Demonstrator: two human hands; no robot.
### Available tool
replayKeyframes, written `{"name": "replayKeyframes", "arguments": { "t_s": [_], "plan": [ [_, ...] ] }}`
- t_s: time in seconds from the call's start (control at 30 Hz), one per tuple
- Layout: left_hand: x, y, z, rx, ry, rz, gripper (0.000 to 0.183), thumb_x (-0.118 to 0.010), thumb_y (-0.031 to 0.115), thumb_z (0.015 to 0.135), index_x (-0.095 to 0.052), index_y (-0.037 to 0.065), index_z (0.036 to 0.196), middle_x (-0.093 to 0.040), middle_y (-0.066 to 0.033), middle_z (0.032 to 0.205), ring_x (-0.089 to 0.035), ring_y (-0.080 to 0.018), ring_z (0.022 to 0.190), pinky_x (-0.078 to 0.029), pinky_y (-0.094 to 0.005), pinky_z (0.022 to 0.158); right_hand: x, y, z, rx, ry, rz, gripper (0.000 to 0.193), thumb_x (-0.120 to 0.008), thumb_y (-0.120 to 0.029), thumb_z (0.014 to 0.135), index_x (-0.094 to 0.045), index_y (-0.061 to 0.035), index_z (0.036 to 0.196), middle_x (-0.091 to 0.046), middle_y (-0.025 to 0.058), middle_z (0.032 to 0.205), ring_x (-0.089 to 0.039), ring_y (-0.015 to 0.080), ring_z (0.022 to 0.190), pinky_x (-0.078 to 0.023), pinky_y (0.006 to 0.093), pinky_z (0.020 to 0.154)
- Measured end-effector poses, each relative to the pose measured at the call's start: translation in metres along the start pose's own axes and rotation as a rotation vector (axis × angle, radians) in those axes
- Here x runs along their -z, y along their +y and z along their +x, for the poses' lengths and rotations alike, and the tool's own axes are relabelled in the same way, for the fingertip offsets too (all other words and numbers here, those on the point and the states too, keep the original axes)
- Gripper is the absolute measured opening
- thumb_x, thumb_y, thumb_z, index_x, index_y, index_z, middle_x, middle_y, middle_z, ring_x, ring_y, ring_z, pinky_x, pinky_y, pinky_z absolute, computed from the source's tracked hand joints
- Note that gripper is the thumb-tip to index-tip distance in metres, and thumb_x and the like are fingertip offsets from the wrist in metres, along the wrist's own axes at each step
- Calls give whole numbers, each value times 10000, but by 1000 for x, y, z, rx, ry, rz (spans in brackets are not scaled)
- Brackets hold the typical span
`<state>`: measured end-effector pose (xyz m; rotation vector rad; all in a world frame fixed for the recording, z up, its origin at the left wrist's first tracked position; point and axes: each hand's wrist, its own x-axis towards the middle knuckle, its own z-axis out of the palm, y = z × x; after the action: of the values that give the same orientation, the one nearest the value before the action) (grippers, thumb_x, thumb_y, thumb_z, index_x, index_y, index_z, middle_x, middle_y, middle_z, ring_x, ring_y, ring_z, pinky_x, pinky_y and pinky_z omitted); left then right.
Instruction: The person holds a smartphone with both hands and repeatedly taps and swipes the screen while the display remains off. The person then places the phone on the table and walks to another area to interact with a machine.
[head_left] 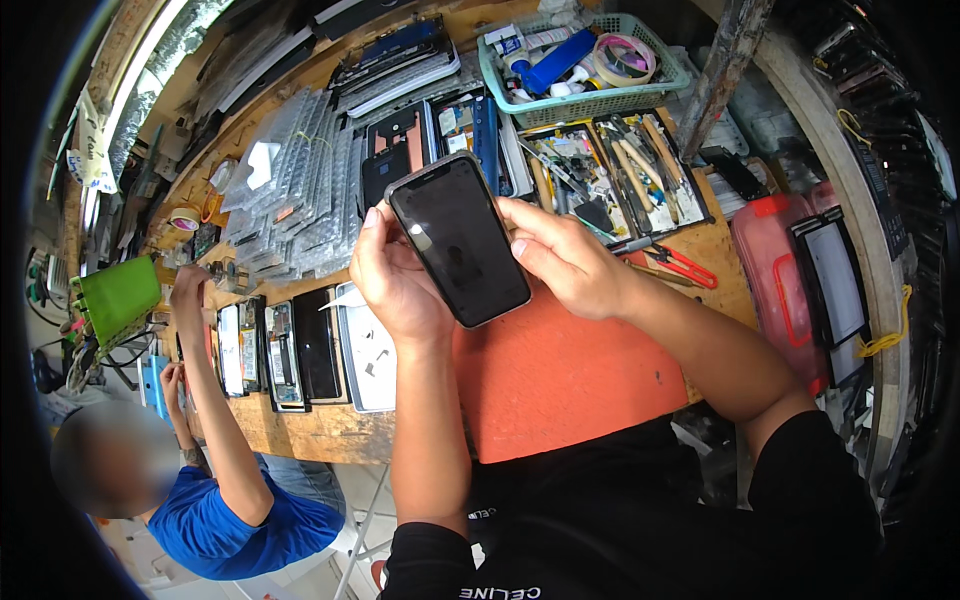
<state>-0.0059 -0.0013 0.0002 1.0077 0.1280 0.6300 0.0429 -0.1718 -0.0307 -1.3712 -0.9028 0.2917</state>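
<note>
**Dark-screened phone held up in both hands over the orange mat**

Left hand [395, 275] is wrapped around the phone's [458, 240] left edge, fingers [372, 222] curled up along its side, thumb tucked behind. Right hand [565, 262] is closed on the right edge, fingertips pressed at the glass rim. So both hands are gripping the phone, which is tilted, screen toward the camera, held in the air above the orange mat [560, 370] at the near edge of the worktop [300, 430].

Risk, as I judge it: the grip is all on the edges, and a slip would drop the phone face-down onto the mat, or worse, onto the tool tray [625, 175] just behind it, where metal picks and blades lie loose. Pressure from the right fingertips on the glass rim could also stress the screen.

Further out: red-handled cutters [680, 265] lie just right of the right hand, close enough to catch a wrist. A green basket [585, 105] of tape and bottles sits at the far edge. Stacked bagged parts [290, 195] crowd the far left. A row of opened phones and panels [290, 350] lines the near-left edge, where another person in a blue shirt [240, 530] reaches up with one hand [188, 285] — well apart from the held phone.
</note>
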Motion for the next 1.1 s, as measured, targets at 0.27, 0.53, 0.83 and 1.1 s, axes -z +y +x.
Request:
{"name": "replayKeyframes", "arguments": {
  "t_s": [0.27,0.53,0.83,1.1],
  "plan": [
    [15,-4,4,2,-52,66,329,-477,251,1059,-685,-3,1044,-731,-101,1007,-699,-173,894,-552,-312,837,-3,7,0,8,28,25,425,-426,-55,1011,-499,44,1418,-685,126,1005,-633,141,860,-512,322,808],
    [7,-1,2,-53,-24,108,242,-544,181,1074,-676,-9,1003,-699,-38,916,-643,-83,792,-519,-237,725,3,-3,-6,-77,-217,-59,1032,-644,9,816,2,38,1620,-542,272,1357,-590,285,1228,-470,365,1043],
    [15,-7,4,-68,-49,154,254,-548,184,1076,-687,-22,1025,-699,-32,929,-630,-73,809,-515,-233,739,2,4,-4,-139,-122,-19,815,-593,-32,911,-162,74,1594,-491,265,1432,-529,302,1312,-439,387,1086],
    [7,-19,0,-104,-52,191,273,-554,184,1082,-707,-42,1078,-707,-47,993,-619,-82,887,-500,-234,818,9,10,2,-25,93,-95,283,-596,-5,900,-613,8,1182,-647,55,801,-574,100,670,-476,302,614]
  ]
}}
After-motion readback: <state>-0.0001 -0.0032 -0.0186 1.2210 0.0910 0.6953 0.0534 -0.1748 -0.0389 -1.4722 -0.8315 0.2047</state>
